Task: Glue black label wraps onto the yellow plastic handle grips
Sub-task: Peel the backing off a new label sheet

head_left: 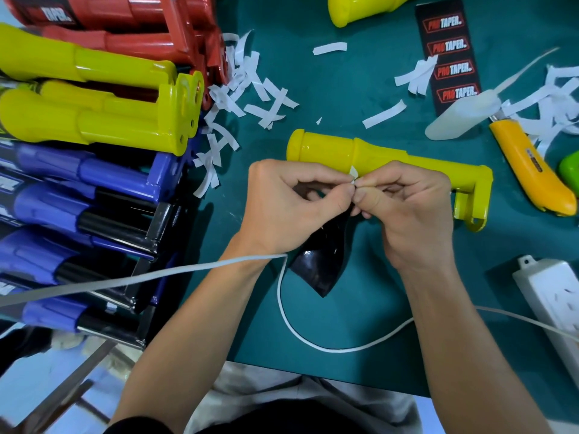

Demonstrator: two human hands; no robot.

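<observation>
A green mat [360, 98] is bordered on the left by stacked red, yellow and blue handles [94, 126]. A yellow grip [379, 155] is laid across the middle, partly hidden by the left hand [282, 208] and right hand [410, 214]. A black label [319, 264] is pinched by both hands at its top edge. Paper strips [253, 86], a socket strip [551, 296] and a knife [526, 164] are scattered around.

View: one head-worn camera is looking down from above the person's lap.
Facing: it is pointing forward and steeply down across the green bench [360, 89].
Nearness: it is sitting close, the left hand [282, 208] and right hand [410, 214] filling mid-frame.
Lens: the wide angle is bowing the edges.
</observation>
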